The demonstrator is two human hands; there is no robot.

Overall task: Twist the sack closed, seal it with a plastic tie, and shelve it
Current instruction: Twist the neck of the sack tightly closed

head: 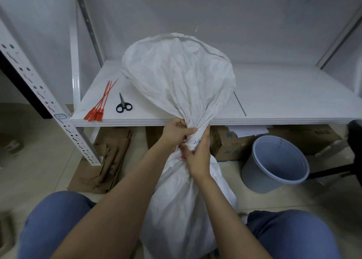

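A large white woven sack [180,82] stands on the floor between my knees, its loose top flaring up over the shelf edge. The neck is gathered and twisted tight. My left hand [174,132] is clenched around the upper part of the twisted neck. My right hand [197,156] wraps the neck just below it, fingers curled over the fabric. Several red plastic ties [100,104] lie in a bundle on the white shelf [284,98], left of the sack and apart from both hands.
Black-handled scissors [123,105] lie beside the ties. A grey bucket [276,162] stands on the floor at right. Flattened cardboard [109,160] and boxes [233,143] sit under the shelf. A perforated white upright [39,94] rises at left.
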